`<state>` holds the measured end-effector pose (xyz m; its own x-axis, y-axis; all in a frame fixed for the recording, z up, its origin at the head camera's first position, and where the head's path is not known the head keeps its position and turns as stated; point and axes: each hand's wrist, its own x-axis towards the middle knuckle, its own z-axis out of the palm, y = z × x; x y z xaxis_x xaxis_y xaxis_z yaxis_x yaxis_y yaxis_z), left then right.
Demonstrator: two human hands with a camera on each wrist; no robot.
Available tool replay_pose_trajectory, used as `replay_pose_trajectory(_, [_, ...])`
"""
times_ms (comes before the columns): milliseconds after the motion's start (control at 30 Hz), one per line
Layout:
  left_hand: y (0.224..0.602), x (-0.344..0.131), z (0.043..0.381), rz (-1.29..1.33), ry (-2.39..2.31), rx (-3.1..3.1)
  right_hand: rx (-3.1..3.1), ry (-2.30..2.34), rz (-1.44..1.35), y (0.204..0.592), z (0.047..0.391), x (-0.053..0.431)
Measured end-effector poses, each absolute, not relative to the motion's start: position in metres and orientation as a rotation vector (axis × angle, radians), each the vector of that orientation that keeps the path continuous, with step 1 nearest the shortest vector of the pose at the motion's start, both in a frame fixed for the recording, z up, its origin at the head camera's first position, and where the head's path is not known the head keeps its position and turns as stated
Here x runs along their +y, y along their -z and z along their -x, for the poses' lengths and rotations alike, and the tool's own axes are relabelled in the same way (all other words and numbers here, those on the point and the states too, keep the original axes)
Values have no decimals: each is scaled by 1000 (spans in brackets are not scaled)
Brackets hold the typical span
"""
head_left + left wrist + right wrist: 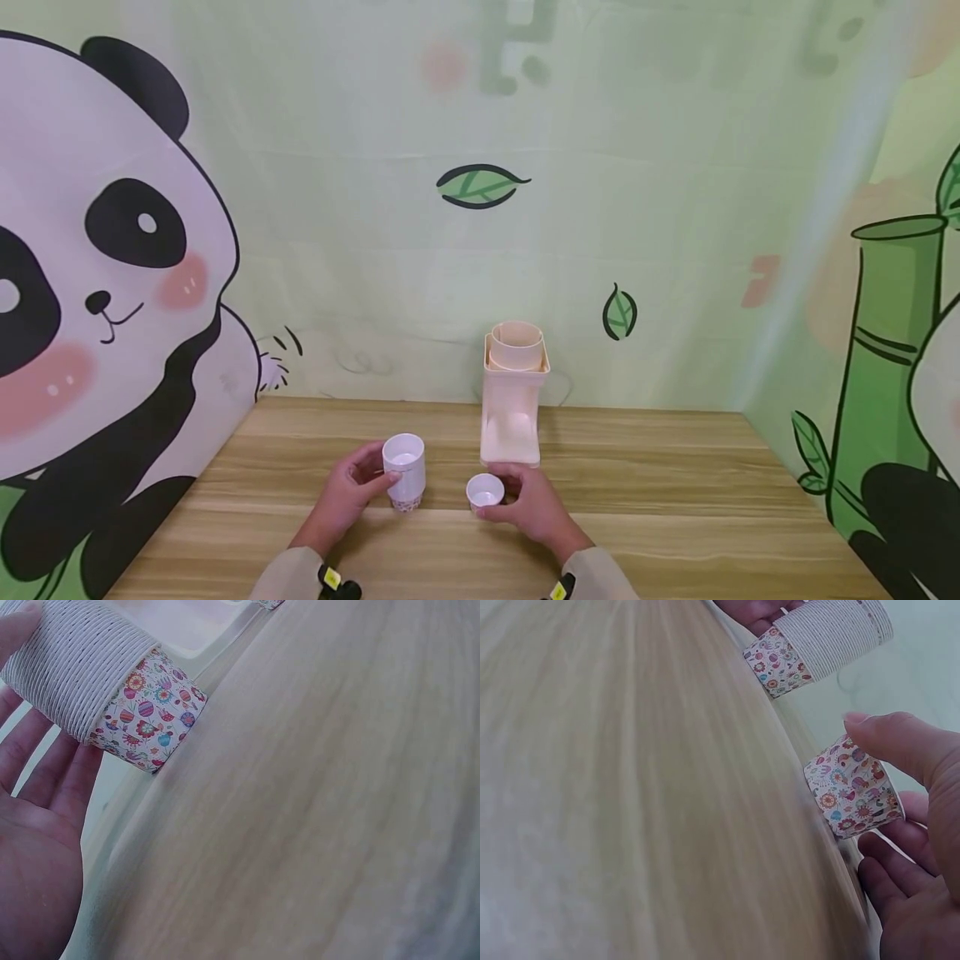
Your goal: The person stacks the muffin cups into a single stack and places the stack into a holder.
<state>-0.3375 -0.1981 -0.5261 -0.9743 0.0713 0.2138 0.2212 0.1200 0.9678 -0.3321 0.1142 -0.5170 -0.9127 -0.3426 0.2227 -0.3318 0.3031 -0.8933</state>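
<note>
A tall stack of nested paper cups (405, 479) stands upright on the table, left of centre. My left hand (347, 493) grips it from the left, thumb on the near side and fingers round the back. In the left wrist view, the stack (146, 712) shows white ribbed rims above one flowered cup wall. To the right, my right hand (534, 502) holds a single small paper cup (483, 493) between thumb and fingers. Its flowered wall (855, 787) shows in the right wrist view, with its base at the table surface. From the head view, this cup looks hollow inside.
Behind the cups, near the back edge of the wooden table (637, 483), stands a pale pink holder (512, 417) with a round tube (517, 354) at its top. A cloth backdrop printed with pandas and bamboo hangs behind and at both sides.
</note>
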Motion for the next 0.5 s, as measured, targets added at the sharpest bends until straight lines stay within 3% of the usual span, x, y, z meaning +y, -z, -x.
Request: replay_pose_trajectory(500, [531,-199,340,363,1997,-2209,2467,1779,611,522,336,112])
